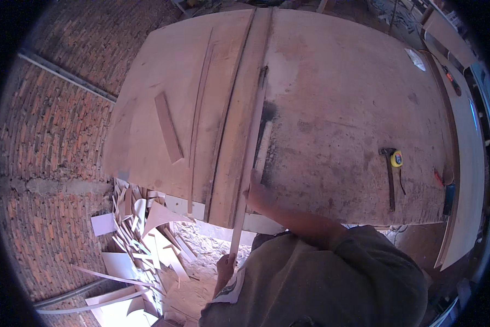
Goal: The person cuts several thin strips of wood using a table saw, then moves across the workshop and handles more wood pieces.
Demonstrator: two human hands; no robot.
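A long narrow pale strip (238,229) runs from below the near table edge up along the middle of the worktop, beside wider yellowish boards (239,92) with dark lengthwise lines. My left hand (225,267) grips the strip's near end below the edge. My right hand (257,194) is closed on the strip farther up, on the worktop. A shorter light piece (264,141) lies just right of it, along a dark sooty patch. To the left lie a short plank (168,125) and a thin lath (200,109).
The large worn worktop (348,103) carries a hammer (391,180), a yellow tape measure (396,158) and an orange-handled tool (453,82). A long pale board (466,180) stands along the right side. Offcuts (138,223) are piled lower left, beside a brick wall (43,136).
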